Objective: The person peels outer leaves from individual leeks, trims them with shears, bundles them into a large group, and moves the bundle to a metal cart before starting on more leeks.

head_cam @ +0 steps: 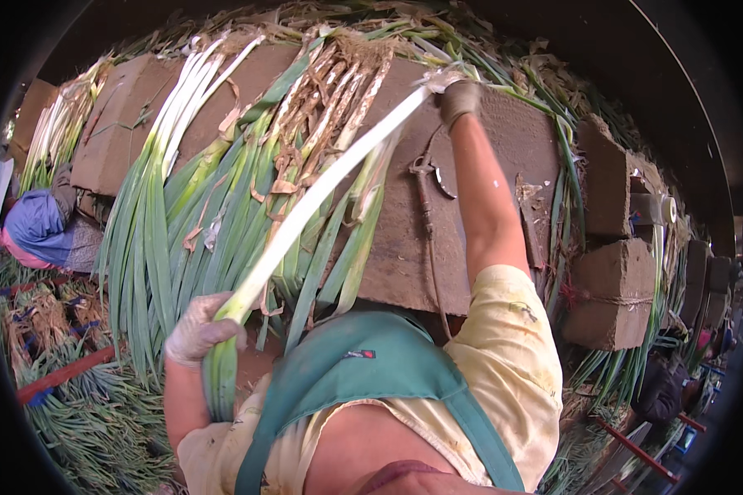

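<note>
A long leek (340, 170) with a bare white shank runs slantwise across the view. My left hand (204, 331), in a pale glove, grips it where white turns to green. At its root end is my right hand (460, 102), also gloved; whether those fingers hold the roots or a tool is hidden. Under the leek lie unpeeled leeks (328, 93) with brown, soil-covered shanks. Several clean white leeks (186, 105) are laid to their left. An air-gun-like tool (422, 176) with a hose rests on the brown work surface (396, 260) below my right forearm.
Leaf and root scraps (545, 80) pile along the far edge. Brown blocks (610, 294) and a clear plastic bottle (653, 209) stand at right. A person in blue and pink (37, 223) is at far left, above leeks stacked by a red bar (65, 374). Another person (659, 387) is at lower right.
</note>
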Demonstrator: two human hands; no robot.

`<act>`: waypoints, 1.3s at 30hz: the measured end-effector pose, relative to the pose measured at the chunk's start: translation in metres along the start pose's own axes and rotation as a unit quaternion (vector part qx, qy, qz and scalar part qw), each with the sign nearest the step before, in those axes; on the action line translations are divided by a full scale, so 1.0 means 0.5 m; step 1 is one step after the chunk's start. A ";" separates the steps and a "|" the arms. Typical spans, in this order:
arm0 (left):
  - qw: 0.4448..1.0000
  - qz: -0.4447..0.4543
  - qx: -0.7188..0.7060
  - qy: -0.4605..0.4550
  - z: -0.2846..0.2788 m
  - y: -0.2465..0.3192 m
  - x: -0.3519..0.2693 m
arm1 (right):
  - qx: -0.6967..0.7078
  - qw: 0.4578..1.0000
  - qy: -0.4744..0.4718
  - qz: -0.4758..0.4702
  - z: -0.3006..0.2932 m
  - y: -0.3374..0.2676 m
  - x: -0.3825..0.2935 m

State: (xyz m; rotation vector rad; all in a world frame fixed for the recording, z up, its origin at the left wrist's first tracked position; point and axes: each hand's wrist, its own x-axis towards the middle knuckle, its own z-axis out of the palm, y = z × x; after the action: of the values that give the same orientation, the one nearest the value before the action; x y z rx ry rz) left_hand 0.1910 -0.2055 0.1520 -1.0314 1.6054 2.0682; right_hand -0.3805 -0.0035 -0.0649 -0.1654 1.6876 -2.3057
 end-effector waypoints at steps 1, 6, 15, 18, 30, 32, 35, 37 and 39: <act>0.999 -0.013 0.037 0.020 -0.017 0.012 -0.019 | -0.108 0.992 0.056 -0.027 -0.049 -0.033 0.015; 0.929 0.074 0.296 0.211 -0.164 0.095 -0.056 | 0.024 0.993 0.112 0.018 -0.105 -0.104 -0.043; 0.603 0.200 0.702 0.321 -0.100 0.076 0.311 | -0.737 0.675 -0.025 -0.014 -0.062 0.000 -0.577; 0.598 0.176 0.695 0.359 -0.012 0.083 0.462 | -0.714 0.691 0.003 -0.113 -0.060 0.034 -0.594; 0.675 0.070 0.668 0.306 0.062 0.143 0.411 | -0.644 0.751 -0.131 -0.067 -0.145 -0.042 -0.580; 0.677 0.115 0.667 0.290 0.121 0.088 0.314 | -0.615 0.779 -0.115 -0.045 -0.165 -0.041 -0.608; 0.703 0.267 0.613 0.243 0.211 0.039 0.245 | -0.609 0.788 -0.080 -0.042 -0.179 -0.030 -0.629; 0.708 0.182 0.652 0.202 0.292 0.037 0.294 | -0.553 0.831 -0.053 -0.018 -0.176 -0.028 -0.636; 0.699 0.292 0.624 0.189 0.350 0.045 0.358 | -0.413 0.910 -0.016 0.019 -0.164 -0.035 -0.648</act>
State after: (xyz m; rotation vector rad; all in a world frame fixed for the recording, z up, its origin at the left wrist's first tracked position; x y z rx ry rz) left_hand -0.0059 -0.0799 0.0594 -0.3837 3.0470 0.4180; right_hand -0.0949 0.1702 -0.0506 -0.3255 2.5019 -1.4008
